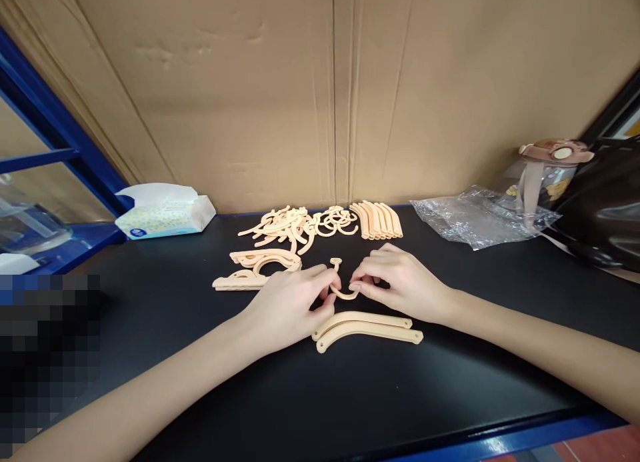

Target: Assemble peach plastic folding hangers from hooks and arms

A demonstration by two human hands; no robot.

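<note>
Between both hands is a beige curved hanger hook [345, 296] with a small flat end pointing away from me. My left hand [300, 299] pinches its left side. The fingertips of my right hand [397, 282] are closed on the tip of its curve. Just below the hands, two beige bent hanger arms [370, 330] lie side by side on the black table [320, 402]. Left of my left hand lie folded hanger pieces [257, 270], partly hidden by that hand.
A loose pile of beige hooks and parts [290, 225] lies at the back. Beside it, several hanger arms [376, 221] are lined up. A tissue pack [165, 212] stands back left. Clear plastic wrapping [475, 219], a bottle [545, 175] and a dark bag [600, 209] occupy the right.
</note>
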